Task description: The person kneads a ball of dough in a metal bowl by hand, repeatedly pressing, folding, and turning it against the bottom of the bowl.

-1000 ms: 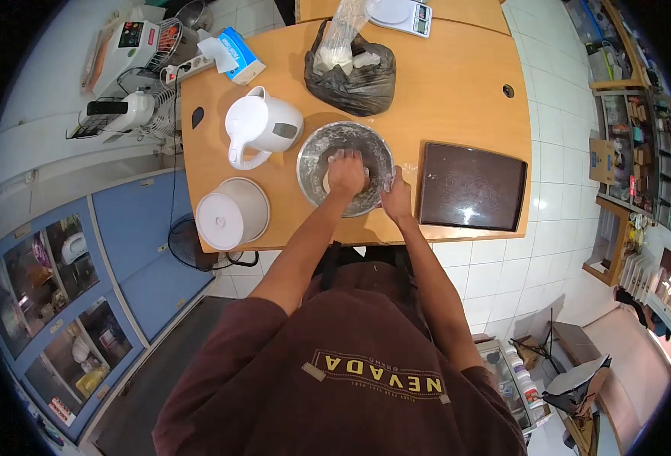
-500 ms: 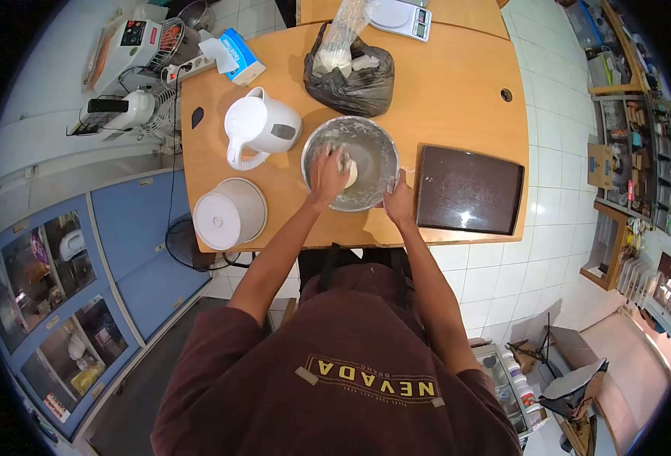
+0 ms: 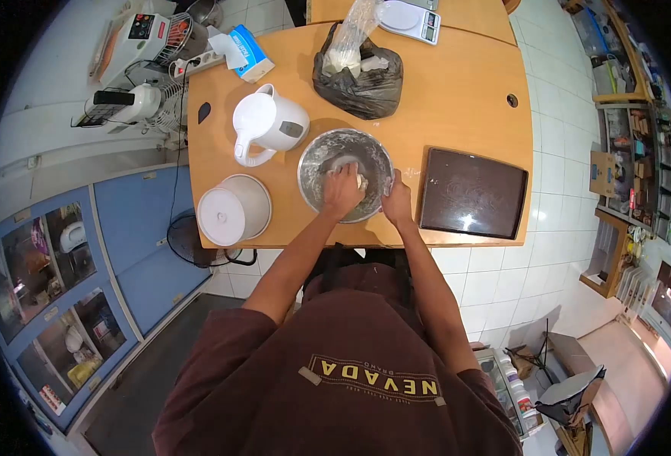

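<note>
A round metal mixing bowl stands on the table near its front edge, its inside smeared with pale flour paste. Inside it, my left hand is pressed into a lump of pale dough, fingers bent over it. Most of the dough is hidden under that hand. My right hand grips the bowl's rim at its right side, thumb and fingers closed on the edge. To the right of this hand lies a dark rectangular baking tray.
On the wooden table are a white kettle, a white lidded tub, a black plastic bag holding a clear bag of white powder, a kitchen scale and a tissue box. Blue cabinets stand at left.
My left hand has gone from the bowl's left side down onto the dough, fingers pushing in. The bowl has shifted slightly toward me and left, my right hand still on its rim.
</note>
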Available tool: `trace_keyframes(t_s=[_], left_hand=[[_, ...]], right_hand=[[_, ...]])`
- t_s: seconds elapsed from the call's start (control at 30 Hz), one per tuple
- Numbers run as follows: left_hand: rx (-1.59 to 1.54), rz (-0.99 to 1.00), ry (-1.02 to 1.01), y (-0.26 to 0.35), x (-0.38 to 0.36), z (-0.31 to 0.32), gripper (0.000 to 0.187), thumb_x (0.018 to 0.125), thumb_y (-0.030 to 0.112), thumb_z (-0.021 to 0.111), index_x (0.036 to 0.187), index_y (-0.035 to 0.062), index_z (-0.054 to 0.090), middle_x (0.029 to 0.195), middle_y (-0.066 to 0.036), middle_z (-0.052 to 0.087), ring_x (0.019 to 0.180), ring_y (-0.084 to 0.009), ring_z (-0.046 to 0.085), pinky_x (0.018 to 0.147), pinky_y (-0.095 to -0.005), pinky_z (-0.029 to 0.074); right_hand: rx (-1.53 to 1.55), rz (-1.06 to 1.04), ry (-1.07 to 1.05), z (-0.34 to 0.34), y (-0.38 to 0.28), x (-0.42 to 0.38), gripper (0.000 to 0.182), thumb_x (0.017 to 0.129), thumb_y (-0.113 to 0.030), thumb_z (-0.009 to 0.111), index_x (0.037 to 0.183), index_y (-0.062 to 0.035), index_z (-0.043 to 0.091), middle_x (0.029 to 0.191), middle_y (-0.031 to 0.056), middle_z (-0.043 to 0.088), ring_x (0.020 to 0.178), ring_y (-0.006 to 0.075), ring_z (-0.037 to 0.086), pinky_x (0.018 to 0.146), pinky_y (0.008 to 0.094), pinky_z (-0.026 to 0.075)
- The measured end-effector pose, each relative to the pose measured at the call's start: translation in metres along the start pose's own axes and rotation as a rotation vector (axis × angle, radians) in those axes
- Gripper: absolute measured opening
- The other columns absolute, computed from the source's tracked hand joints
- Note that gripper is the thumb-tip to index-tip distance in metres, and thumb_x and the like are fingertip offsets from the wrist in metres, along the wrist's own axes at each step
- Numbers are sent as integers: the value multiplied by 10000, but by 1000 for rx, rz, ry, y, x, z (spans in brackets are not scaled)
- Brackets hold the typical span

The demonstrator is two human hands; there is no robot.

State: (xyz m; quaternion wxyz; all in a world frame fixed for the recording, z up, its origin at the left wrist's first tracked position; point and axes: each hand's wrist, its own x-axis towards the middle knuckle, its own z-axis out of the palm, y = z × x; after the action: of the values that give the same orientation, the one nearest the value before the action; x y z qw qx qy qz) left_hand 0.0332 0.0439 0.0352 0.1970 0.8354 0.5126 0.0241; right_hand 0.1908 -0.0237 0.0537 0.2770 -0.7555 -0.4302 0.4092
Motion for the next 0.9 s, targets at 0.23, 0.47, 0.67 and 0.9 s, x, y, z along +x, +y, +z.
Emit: trace_keyframes(t_s=[0.23, 0.47, 0.67, 0.9], left_hand=[[118, -135, -103, 16, 31, 2, 584, 836, 428, 702, 1250, 38, 571, 1148, -151, 694, 1128, -314, 639, 960, -548, 441], [-190, -330, -85, 11, 47, -1, 456, 851, 432, 703, 1169, 107, 675, 1123, -160, 690, 1108, -325, 629, 914, -516, 453], [-273, -234, 162, -6, 16, -9, 428, 846, 432, 736, 1152, 133, 728, 1177, -173, 600, 1108, -354, 577, 923, -514, 444], [7, 150, 154, -12, -11, -32, 488, 867, 365, 708, 1209, 21, 661, 1180, -171, 595, 1134, -361, 576, 947, -484, 466]], right_hand=[[-25, 8, 1, -4, -5, -2, 505, 795, 42, 642, 1256, 9, 438, 954, 332, 675, 946, 518, 658, 832, 555, 532], [-25, -38, 32, -4, -3, 0, 424, 823, 12, 630, 1208, 5, 450, 914, 332, 678, 905, 525, 665, 801, 556, 537], [68, 55, 29, 0, 17, 2, 411, 824, 3, 640, 1194, 16, 463, 919, 330, 683, 914, 513, 673, 806, 545, 550], [-21, -70, 1, -2, 8, -3, 468, 801, 23, 655, 1225, 19, 458, 954, 333, 681, 940, 504, 673, 829, 538, 554]])
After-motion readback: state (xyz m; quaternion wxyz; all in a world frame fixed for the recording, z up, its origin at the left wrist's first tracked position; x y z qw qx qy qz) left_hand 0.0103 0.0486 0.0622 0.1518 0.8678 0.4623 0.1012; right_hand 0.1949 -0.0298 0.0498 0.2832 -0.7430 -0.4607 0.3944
